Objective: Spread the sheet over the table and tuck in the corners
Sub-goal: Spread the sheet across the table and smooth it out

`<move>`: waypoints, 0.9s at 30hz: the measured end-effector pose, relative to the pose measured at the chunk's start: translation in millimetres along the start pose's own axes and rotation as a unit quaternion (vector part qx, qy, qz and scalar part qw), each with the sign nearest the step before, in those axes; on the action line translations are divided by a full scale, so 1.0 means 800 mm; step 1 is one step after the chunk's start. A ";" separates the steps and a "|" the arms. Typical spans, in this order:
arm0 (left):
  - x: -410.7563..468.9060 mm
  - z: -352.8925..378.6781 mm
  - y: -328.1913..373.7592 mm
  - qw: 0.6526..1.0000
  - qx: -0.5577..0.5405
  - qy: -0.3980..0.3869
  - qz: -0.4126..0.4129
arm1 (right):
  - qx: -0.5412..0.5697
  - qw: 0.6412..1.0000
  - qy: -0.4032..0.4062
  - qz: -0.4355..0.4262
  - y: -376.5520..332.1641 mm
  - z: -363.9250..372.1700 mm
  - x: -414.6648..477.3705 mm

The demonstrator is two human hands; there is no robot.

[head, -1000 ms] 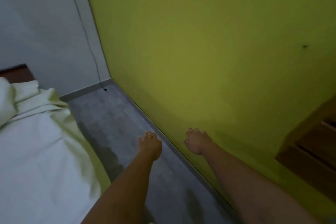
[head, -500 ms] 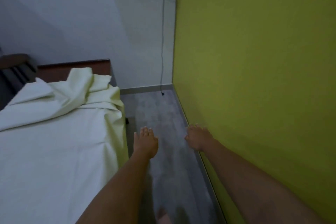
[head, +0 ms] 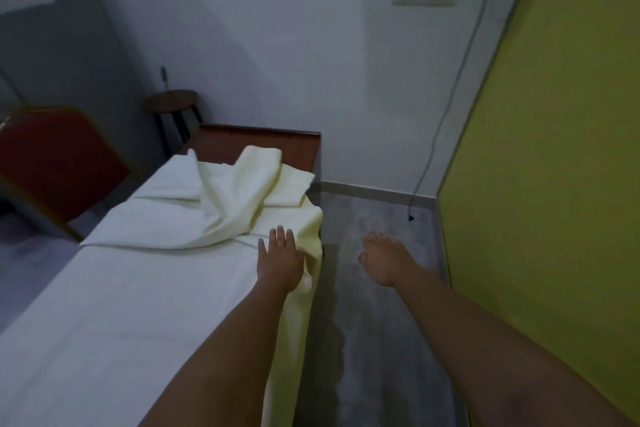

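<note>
A pale cream sheet (head: 138, 305) covers the near part of a long wooden table (head: 270, 146). Its far part lies bunched and folded back in a heap (head: 239, 204), leaving the brown far end of the table bare. One edge hangs down the table's right side. My left hand (head: 280, 258) reaches out flat, fingers apart, over the sheet at the right edge, just before the heap. Over the grey floor to the right of the table my right hand (head: 384, 260) is stretched forward, fingers loosely spread, holding nothing.
A yellow-green wall (head: 554, 184) runs close along the right, leaving a narrow grey floor strip (head: 374, 322). A black cable (head: 450, 107) hangs down the white back wall. A red chair (head: 52, 163) and a small round stool (head: 171, 104) stand left of the table.
The view has swung left from the yellow wall to the table. My left hand has come from above the floor onto the sheet's right edge. My right hand stays over the floor.
</note>
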State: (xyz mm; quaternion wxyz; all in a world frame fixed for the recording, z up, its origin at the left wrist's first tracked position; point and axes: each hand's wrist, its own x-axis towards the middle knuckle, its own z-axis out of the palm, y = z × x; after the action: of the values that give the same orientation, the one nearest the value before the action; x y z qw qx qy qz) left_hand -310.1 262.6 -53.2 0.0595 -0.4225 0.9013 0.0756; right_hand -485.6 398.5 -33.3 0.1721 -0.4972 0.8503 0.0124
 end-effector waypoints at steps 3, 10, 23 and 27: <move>0.041 -0.003 -0.030 0.998 -0.006 0.006 -0.055 | -0.011 0.998 -0.007 -0.059 -0.026 -0.015 0.075; 0.123 -0.010 -0.095 0.983 -0.025 0.013 -0.180 | -0.076 0.976 -0.005 -0.202 -0.090 -0.034 0.233; 0.224 0.001 -0.202 0.969 -0.020 0.047 -0.241 | -0.076 0.951 0.025 -0.300 -0.206 -0.004 0.382; 0.279 -0.008 -0.238 0.968 -0.028 0.045 -0.245 | -0.066 0.951 0.039 -0.300 -0.221 -0.001 0.426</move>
State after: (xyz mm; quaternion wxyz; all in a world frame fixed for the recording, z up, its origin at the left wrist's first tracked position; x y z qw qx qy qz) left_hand -305.5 -26.8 -101.6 0.0236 -0.6353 0.7692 0.0647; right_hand -487.5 22.1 -109.7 0.1017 -0.7398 0.6651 -0.0028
